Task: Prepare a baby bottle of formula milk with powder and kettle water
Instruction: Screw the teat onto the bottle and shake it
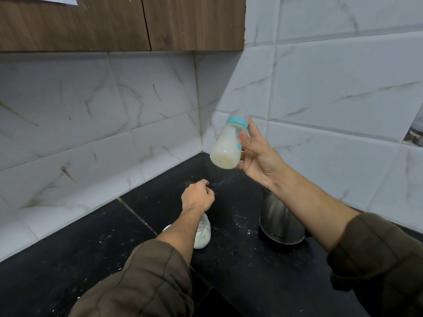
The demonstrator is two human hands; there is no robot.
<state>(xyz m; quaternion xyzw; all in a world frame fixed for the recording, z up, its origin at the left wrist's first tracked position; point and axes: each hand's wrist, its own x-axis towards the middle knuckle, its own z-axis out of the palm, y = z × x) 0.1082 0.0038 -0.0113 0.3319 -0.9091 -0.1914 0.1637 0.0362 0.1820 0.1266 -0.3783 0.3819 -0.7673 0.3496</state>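
The bottle [227, 143] is held raised in the right hand [256, 154], tilted with its base toward the camera and its teal collar pointing up and away, above the back corner of the desk [240, 271]. The fingers are clamped around its side. It is filled with pale, milky liquid and appears capped; it is blurred, so shaking is judged to be the step in hand. Powder and water are judged already added, and little seems left beyond finishing the mix and setting the bottle down.

The left hand [198, 197] is loosely curled over the desk, with nothing seen in it. Under the left forearm a jar [202, 235] of white powder stands, partly hidden. The kettle [280, 221] stands under the right forearm, near the jar. White specks are scattered over the dark desk. Both jar and kettle lie beneath the arms and could be knocked when the hands are lowered.
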